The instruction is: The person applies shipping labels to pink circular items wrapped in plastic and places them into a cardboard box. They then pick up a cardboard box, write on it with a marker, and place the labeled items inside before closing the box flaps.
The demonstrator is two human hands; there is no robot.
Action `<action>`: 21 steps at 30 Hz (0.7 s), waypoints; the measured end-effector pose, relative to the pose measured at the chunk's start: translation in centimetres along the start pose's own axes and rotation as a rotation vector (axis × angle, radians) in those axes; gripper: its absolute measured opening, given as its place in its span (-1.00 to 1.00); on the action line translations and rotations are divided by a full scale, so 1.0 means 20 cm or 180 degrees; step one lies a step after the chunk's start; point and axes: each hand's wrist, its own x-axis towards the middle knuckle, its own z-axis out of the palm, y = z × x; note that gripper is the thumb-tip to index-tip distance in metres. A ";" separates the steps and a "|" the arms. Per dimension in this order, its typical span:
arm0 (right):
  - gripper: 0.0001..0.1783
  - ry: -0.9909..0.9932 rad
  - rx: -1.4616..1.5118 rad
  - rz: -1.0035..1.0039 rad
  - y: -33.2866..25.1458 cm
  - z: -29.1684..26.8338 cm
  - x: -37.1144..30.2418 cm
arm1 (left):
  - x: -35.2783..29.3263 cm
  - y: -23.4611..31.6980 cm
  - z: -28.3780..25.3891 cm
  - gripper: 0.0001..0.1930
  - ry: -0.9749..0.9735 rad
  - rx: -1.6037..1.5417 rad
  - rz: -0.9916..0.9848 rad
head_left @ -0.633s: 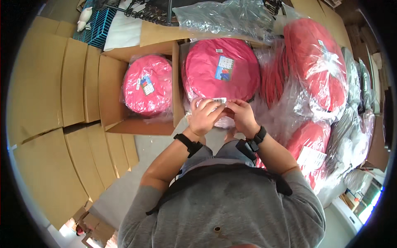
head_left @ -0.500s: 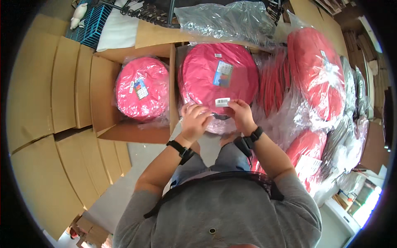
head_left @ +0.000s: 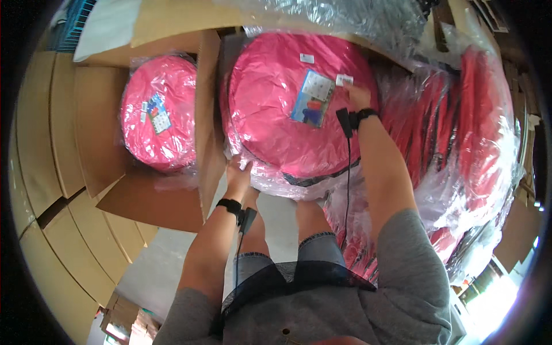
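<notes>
A large round pink fabric bundle [head_left: 270, 98] in clear plastic lies in front of me, with a printed colour card [head_left: 313, 98] and a small white sticker [head_left: 307, 58] on its upper face. My right hand [head_left: 359, 98] is over its right side, fingertips pinching a white barcode label [head_left: 344, 80] just beside the card's upper corner. Whether the label touches the plastic is unclear. At the bundle's lower left edge, my left hand [head_left: 238, 175] grips the clear plastic bag [head_left: 267, 183], its fingers partly hidden. Both wrists wear black bands, with cables hanging from them.
Left of the bundle, an open cardboard box [head_left: 152, 201] holds a smaller round pink bundle [head_left: 161, 115]. Stacked cartons [head_left: 37, 132] line the far left. More red bundles in plastic [head_left: 483, 126] crowd the right side. Loose clear plastic [head_left: 339, 20] lies across the back.
My right hand has carried the label up and right, from the bundle's lower edge to beside the card. My left hand has shifted down and left to the bag's edge. The view has moved closer.
</notes>
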 end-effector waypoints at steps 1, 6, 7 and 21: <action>-0.79 -0.0155 0.0096 -0.0164 0.09 0.00 0.15 | 0.05 0.02 0.07 -0.59 0.0033 -0.0244 -0.0323; -0.76 -0.0753 0.1101 0.0195 0.06 0.21 0.29 | 0.19 -0.06 0.30 -0.47 -0.0105 -0.0014 -0.0979; -0.75 -0.0911 0.1152 0.0214 0.06 0.22 0.34 | 0.20 -0.05 0.33 -0.49 -0.0055 -0.0047 -0.0935; -0.77 -0.0575 0.0836 -0.0026 0.05 0.32 0.20 | -0.20 -0.19 0.41 -0.67 -0.0141 -0.2178 -0.1603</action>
